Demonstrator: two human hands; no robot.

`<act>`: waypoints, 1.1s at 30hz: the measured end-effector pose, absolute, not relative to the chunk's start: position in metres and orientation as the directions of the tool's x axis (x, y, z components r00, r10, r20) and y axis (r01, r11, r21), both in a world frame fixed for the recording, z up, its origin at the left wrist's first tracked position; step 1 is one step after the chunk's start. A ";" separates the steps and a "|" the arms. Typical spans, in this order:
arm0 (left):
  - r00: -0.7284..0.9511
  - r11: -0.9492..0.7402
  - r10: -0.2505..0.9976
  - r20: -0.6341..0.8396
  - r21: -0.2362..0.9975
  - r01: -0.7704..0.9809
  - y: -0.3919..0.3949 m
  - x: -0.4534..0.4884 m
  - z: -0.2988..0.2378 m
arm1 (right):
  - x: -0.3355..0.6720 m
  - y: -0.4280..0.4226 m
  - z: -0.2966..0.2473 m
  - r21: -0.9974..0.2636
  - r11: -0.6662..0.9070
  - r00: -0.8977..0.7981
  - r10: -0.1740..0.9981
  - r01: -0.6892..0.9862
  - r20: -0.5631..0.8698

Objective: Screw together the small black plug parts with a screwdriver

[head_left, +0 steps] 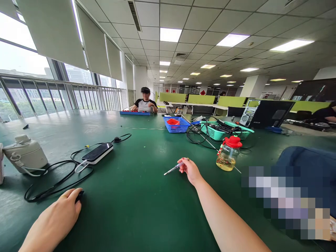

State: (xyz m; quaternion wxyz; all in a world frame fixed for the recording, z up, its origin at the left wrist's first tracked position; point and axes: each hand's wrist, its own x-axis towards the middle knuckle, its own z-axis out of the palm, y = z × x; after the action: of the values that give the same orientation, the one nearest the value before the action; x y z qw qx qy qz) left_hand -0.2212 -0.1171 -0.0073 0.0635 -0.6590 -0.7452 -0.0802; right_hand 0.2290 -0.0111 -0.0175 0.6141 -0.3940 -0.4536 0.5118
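My right hand (pixel 191 171) is closed around the clear handle of a small screwdriver (pixel 172 170), its metal tip pointing left just over the green tabletop (pixel 136 210). At the lower left, my left hand (pixel 59 214) has its fingers closed on a small black object (pixel 79 196); most of that object is hidden under the fingers, so its kind does not show. Beyond the left hand lie a black cable (pixel 56 187) and a white device with a dark screen (pixel 98 153). To the right of the screwdriver stands a glass jar (pixel 228 158) with a red lid and yellowish liquid.
A blue basket (pixel 176 126) and a teal basket (pixel 217 134) full of cables stand further back. Left is a cream-coloured bottle-like container (pixel 25 154). A black computer case (pixel 270 113) and dark blue cloth (pixel 307 175) are on the right. Another person (pixel 145 103) sits at the far end.
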 end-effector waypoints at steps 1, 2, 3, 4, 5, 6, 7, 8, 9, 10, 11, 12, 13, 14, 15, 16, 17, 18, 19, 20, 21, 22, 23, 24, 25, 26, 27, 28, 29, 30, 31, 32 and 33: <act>-0.133 0.134 0.968 0.212 0.009 0.991 -0.117 -0.222 -0.009 | 0.229 -0.011 -0.017 -0.948 0.164 0.065 0.986 -0.272 0.152; -0.138 0.147 0.964 0.228 -0.024 0.989 -0.117 -0.223 -0.010 | 0.229 -0.012 -0.017 -0.948 0.163 0.065 0.986 -0.273 0.151; -0.134 0.152 0.961 0.242 -0.057 0.987 -0.117 -0.224 -0.011 | 0.229 -0.012 -0.017 -0.948 0.162 0.065 0.987 -0.274 0.150; -0.126 0.150 0.961 0.246 -0.083 0.985 -0.116 -0.226 -0.010 | 0.229 -0.012 -0.017 -0.948 0.161 0.066 0.987 -0.276 0.148; -0.120 0.147 0.963 0.240 -0.100 0.984 -0.115 -0.226 -0.008 | 0.229 -0.012 -0.017 -0.947 0.159 0.066 0.987 -0.280 0.146; -0.118 0.144 0.967 0.227 -0.102 0.984 -0.114 -0.226 -0.004 | 0.229 -0.011 -0.017 -0.946 0.157 0.067 0.987 -0.285 0.144; -0.122 0.144 0.971 0.206 -0.096 0.985 -0.113 -0.224 0.001 | 0.229 -0.011 -0.017 -0.943 0.156 0.070 0.987 -0.292 0.142; -0.130 0.146 0.975 0.181 -0.083 0.986 -0.112 -0.219 0.008 | 0.229 -0.011 -0.018 -0.940 0.156 0.075 0.987 -0.302 0.140; -0.123 0.135 0.979 0.163 -0.067 0.989 -0.111 -0.211 0.015 | 0.229 -0.011 -0.018 -0.937 0.158 0.080 0.987 -0.313 0.139; -0.101 0.109 0.984 0.150 -0.046 0.993 -0.109 -0.201 0.023 | 0.229 -0.010 -0.018 -0.933 0.159 0.086 0.987 -0.324 0.138; -0.068 0.071 0.986 0.150 -0.014 0.997 -0.108 -0.187 0.032 | 0.230 -0.010 -0.018 -0.929 0.159 0.092 0.986 -0.335 0.136; -0.001 -0.005 0.988 0.157 0.035 0.999 -0.106 -0.170 0.039 | 0.230 -0.010 -0.017 -0.925 0.160 0.096 0.986 -0.344 0.134; 0.062 -0.076 0.984 0.166 0.083 0.994 -0.104 -0.152 0.046 | 0.230 -0.010 -0.017 -0.923 0.159 0.100 0.986 -0.350 0.132; 0.133 -0.158 0.973 0.186 0.128 0.979 -0.102 -0.131 0.051 | 0.230 -0.010 -0.017 -0.921 0.158 0.105 0.986 -0.355 0.128; 0.205 -0.237 0.960 0.190 0.170 0.957 -0.099 -0.110 0.054 | 0.231 -0.009 -0.017 -0.921 0.156 0.112 0.986 -0.358 0.124; 0.279 -0.317 0.940 0.196 0.203 0.926 -0.095 -0.089 0.056 | 0.231 -0.009 -0.017 -0.920 0.154 0.121 0.986 -0.359 0.118; 0.364 -0.406 0.908 0.206 0.225 0.886 -0.090 -0.069 0.056 | 0.231 -0.008 -0.018 -0.921 0.153 0.134 0.985 -0.358 0.112; 0.439 -0.483 0.872 0.216 0.237 0.843 -0.084 -0.049 0.054 | 0.232 -0.006 -0.019 -0.922 0.151 0.149 0.983 -0.355 0.104; 0.483 -0.529 0.846 0.224 0.246 0.812 -0.077 -0.032 0.052 | 0.232 -0.005 -0.019 -0.925 0.148 0.164 0.982 -0.351 0.095; 0.519 -0.562 0.826 0.219 0.250 0.788 -0.069 -0.017 0.049 | 0.231 -0.003 -0.020 -0.928 0.143 0.179 0.980 -0.344 0.085; 0.544 -0.584 0.811 0.214 0.249 0.772 -0.062 -0.004 0.045 | 0.231 -0.001 -0.020 -0.932 0.135 0.189 0.979 -0.336 0.074; 0.566 -0.601 0.799 0.201 0.254 0.758 -0.054 0.007 0.041 | 0.230 0.000 -0.020 -0.937 0.124 0.195 0.979 -0.326 0.061; 0.579 -0.611 0.791 0.196 0.261 0.747 -0.048 0.014 0.036 | 0.229 0.002 -0.019 -0.942 0.110 0.196 0.979 -0.316 0.048; 0.586 -0.617 0.787 0.195 0.270 0.739 -0.042 0.019 0.032 | 0.228 0.003 -0.018 -0.947 0.095 0.192 0.981 -0.308 0.036; 0.592 -0.624 0.781 0.198 0.281 0.730 -0.037 0.022 0.028 | 0.227 0.003 -0.017 -0.950 0.082 0.185 0.982 -0.301 0.027; 0.600 -0.632 0.774 0.203 0.295 0.716 -0.034 0.022 0.024 | 0.227 0.003 -0.016 -0.952 0.072 0.176 0.984 -0.296 0.020; 0.608 -0.640 0.767 0.207 0.315 0.701 -0.031 0.021 0.020 | 0.227 0.003 -0.015 -0.953 0.067 0.167 0.986 -0.294 0.017; 0.612 -0.644 0.762 0.211 0.341 0.685 -0.028 0.019 0.017 | 0.227 0.002 -0.015 -0.953 0.064 0.160 0.987 -0.296 0.017; 0.610 -0.641 0.763 0.214 0.372 0.671 -0.027 0.017 0.013 | 0.228 0.001 -0.014 -0.951 0.063 0.155 0.988 -0.302 0.016; 0.599 -0.629 0.771 0.217 0.406 0.663 -0.025 0.014 0.011 | 0.229 0.000 -0.014 -0.948 0.063 0.152 0.988 -0.313 0.016; 0.580 -0.610 0.785 0.220 0.439 0.659 -0.024 0.012 0.008 | 0.229 0.000 -0.014 -0.938 0.061 0.148 0.989 -0.340 0.010; 0.557 -0.588 0.801 0.221 0.469 0.659 -0.022 0.011 0.007 | 0.230 -0.001 -0.014 -0.929 0.057 0.145 0.989 -0.366 0.004; 0.536 -0.567 0.815 0.221 0.494 0.659 -0.021 0.010 0.006 | 0.230 -0.002 -0.014 -0.920 0.059 0.141 0.990 -0.388 0.004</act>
State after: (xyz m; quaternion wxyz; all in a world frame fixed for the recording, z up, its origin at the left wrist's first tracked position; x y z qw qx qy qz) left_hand 0.0104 -0.0212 0.0057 -0.1784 -0.8579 -0.4297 -0.2182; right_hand 0.2305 -0.0015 -0.0139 0.6309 -0.4151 -0.3624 0.5462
